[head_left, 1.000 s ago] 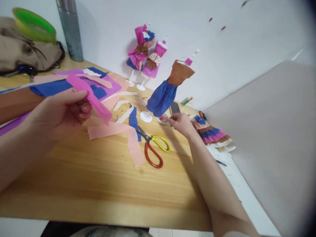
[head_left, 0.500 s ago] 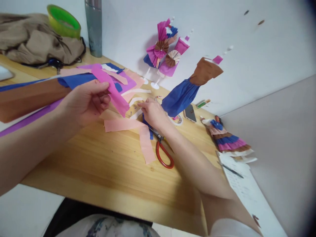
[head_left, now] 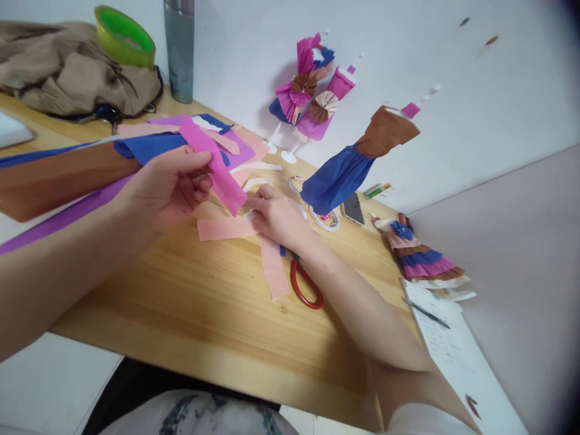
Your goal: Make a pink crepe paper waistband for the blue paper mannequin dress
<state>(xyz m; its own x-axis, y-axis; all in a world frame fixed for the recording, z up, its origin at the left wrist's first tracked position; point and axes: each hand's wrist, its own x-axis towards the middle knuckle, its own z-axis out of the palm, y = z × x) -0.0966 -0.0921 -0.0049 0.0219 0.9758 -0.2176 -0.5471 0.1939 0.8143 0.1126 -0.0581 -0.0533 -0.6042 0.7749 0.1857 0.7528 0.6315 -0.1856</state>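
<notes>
Pink paper strip (head_left: 220, 178) is pinched by the left hand (head_left: 170, 187), between the thumb and the bent fingers, and extends from this grip toward four o'clock, above the table (head_left: 199, 326). The right hand (head_left: 281, 217) is at about four o'clock from the left one, with its fingers bent and its fingertips just beside the lower end of the strip. Whether they touch this end, or pinch something, one cannot tell.

By its look, the strip is thin crepe paper: it should be very light, soft and not slippery, but easy to crease, stretch or tear. A gentle pinch near each end seems the best hold, with the middle left free; a strong pull across the narrow width would be a risk.

Around the hands lie similar papers. A peach strip (head_left: 274, 269) is partly under the right hand and reaches toward six o'clock; the scissors (head_left: 308, 287), half hidden by the arm, show a red handle at five o'clock. At two o'clock leans a figure in a brown and blue dress (head_left: 339, 178). From the left hand, a blue sheet (head_left: 149, 147) is at eleven o'clock and a brown sheet (head_left: 67, 181) at nine.
</notes>
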